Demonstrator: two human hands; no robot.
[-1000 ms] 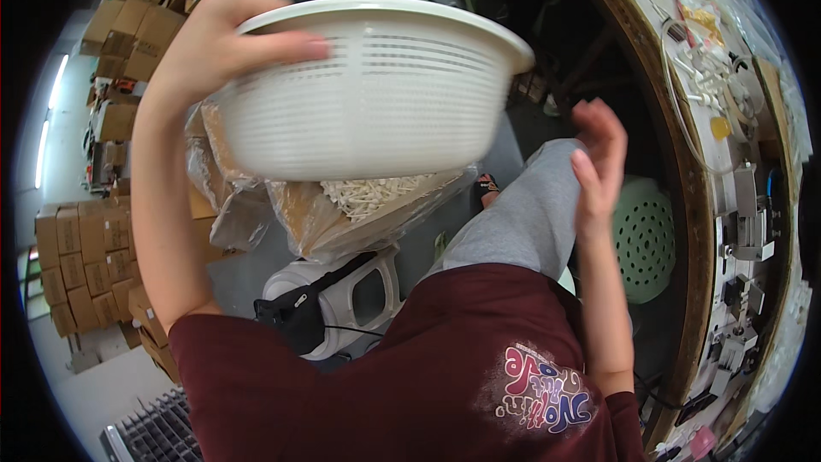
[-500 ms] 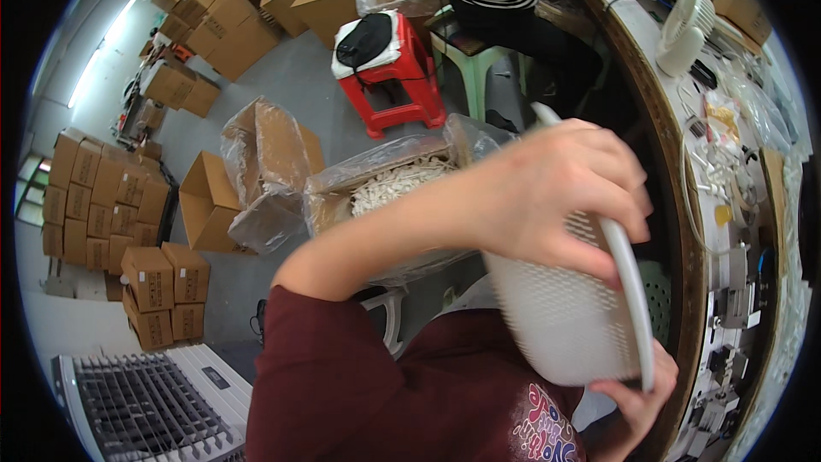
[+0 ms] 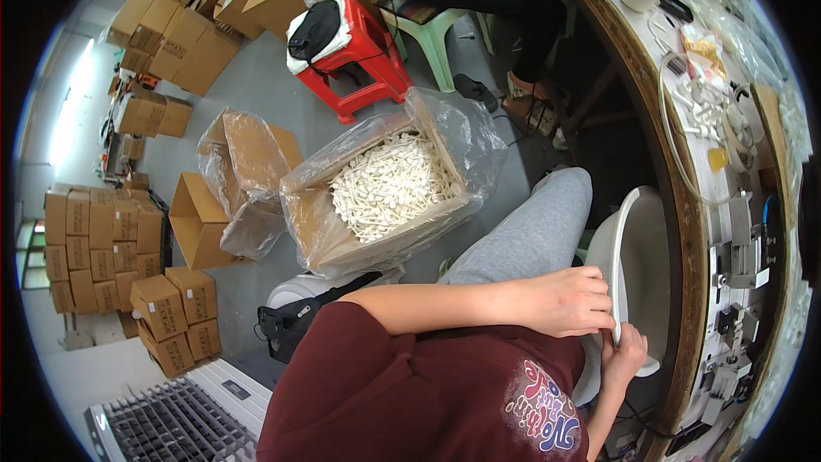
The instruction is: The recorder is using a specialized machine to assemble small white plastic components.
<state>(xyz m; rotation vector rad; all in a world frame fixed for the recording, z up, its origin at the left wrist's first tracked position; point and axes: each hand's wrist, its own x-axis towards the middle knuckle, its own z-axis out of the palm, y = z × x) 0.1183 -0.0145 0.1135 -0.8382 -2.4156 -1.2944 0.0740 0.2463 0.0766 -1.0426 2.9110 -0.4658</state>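
Now the white basket (image 3: 643,261) is held low on the person's right, tipped on its side with its mouth toward the workbench (image 3: 694,278). Compared with half a second earlier, it is lowered and shifted right, and both hands are brought close together on its near rim; control of its tilt is thus probably shared. By the left hand (image 3: 569,301) the rim is gripped with curled fingers; by the right hand (image 3: 626,352), just below, it is pinched too, though the fingertips are partly hidden and their exact hold cannot be told. Beyond the grey-trousered leg (image 3: 526,231), a plastic-lined cardboard box (image 3: 318,218) of small white pieces (image 3: 389,184) is left fully uncovered, near a red stool (image 3: 368,90)
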